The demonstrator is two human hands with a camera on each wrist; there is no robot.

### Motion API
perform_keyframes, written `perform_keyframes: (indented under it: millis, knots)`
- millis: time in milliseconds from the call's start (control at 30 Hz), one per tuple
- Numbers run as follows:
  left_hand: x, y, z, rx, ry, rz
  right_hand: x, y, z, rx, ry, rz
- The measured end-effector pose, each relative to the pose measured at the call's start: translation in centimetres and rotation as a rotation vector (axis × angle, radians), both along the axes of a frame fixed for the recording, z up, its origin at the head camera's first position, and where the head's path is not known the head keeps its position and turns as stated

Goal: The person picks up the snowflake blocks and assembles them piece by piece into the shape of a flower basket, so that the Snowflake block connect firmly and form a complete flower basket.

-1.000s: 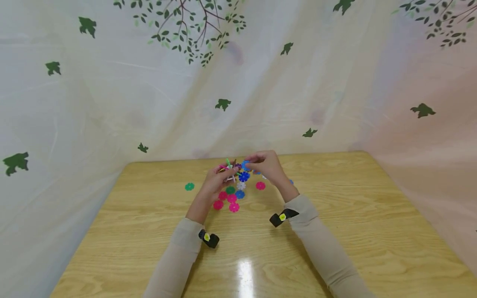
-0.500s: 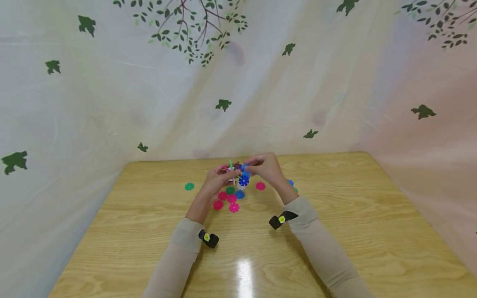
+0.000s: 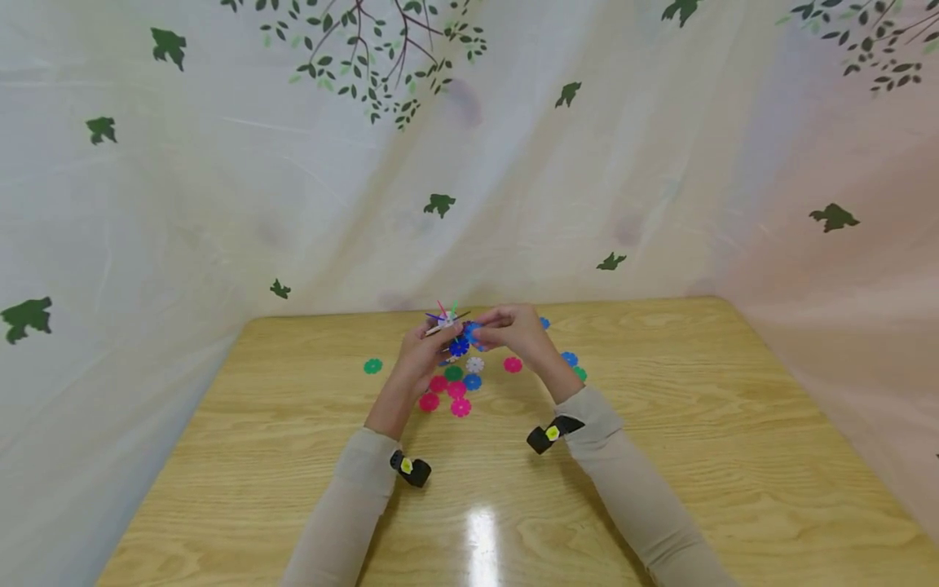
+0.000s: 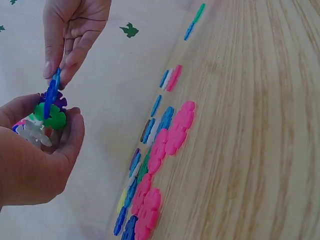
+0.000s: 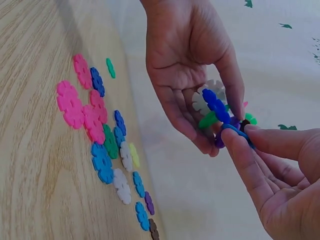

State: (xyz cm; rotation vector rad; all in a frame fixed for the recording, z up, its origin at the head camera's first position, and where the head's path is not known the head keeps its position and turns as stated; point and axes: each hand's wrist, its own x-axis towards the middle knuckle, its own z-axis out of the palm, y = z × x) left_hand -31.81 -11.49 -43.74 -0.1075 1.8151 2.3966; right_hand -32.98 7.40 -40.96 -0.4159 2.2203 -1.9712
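My left hand (image 3: 424, 352) holds a cluster of joined plastic snowflake discs above the table. White (image 4: 34, 132), green (image 4: 54, 119), dark blue (image 5: 216, 103) and purple discs show in it, several standing on edge. Between thumb and fingertips my right hand (image 3: 519, 330) pinches a light blue snowflake disc (image 5: 237, 134) right at the cluster's near side. In the left wrist view the pinched disc overlaps the dark blue one. Fingers and palm hide part of the cluster.
Loose discs lie on the wooden table (image 3: 293, 456) below my hands: several pink (image 3: 460, 407), a dark green (image 3: 453, 373), a white (image 3: 475, 365) and a blue one (image 3: 473, 381). A lone green disc (image 3: 372, 366) lies left. A printed curtain (image 3: 513, 204) hangs behind.
The cluster has turned in my left hand and shifted slightly left, its spiky side now up. My right hand has brought the light blue disc leftward against it.
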Motion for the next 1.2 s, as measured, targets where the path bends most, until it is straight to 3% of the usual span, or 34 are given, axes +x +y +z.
perform_keyframes:
  millis: [333, 467, 633, 967, 1200]
  knots:
    - [0.0, 0.1, 0.0, 0.052, -0.023, 0.043, 0.2, 0.5, 0.3, 0.044, -0.066, 0.080]
    - [0.0, 0.0, 0.1, 0.045, -0.048, 0.034, 0.1, 1.7, 0.6, 0.162, -0.022, 0.121]
    - [0.0, -0.3, 0.1, -0.032, -0.064, 0.003, -0.7, 3.8, 0.7, 0.341, 0.048, 0.166]
    - [0.1, -0.9, 0.2, -0.092, -0.034, -0.064, -2.6, 6.5, -1.5, 0.529, 0.148, 0.330]
    - [0.3, -0.7, 0.3, -0.149, 0.005, -0.123, -3.0, 6.6, -3.0, 0.633, 0.189, 0.377]
